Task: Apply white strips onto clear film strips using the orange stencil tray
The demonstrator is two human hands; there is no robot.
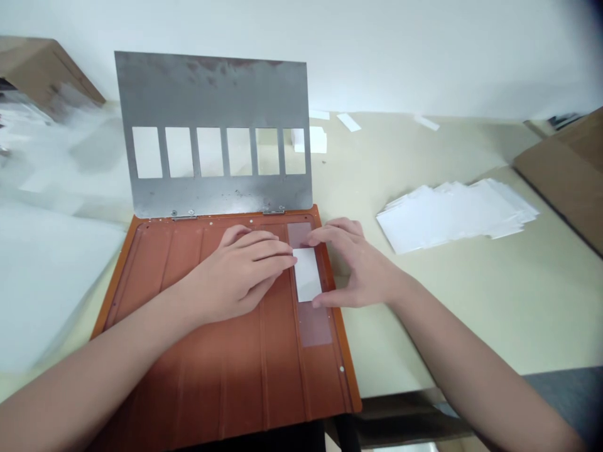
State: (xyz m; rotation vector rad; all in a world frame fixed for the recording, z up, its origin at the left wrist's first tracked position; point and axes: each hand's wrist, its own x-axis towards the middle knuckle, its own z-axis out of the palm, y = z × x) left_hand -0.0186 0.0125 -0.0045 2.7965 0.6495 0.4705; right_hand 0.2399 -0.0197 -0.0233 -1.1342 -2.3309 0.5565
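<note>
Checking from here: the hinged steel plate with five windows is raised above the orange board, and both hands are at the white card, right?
Not quite: the head view shows the hinged steel plate has six windows, not five. It is raised above the orange board, and the left hand and right hand are at the white card.

Translucent strip partly hidden under white card; left sheeting blurred.
</note>
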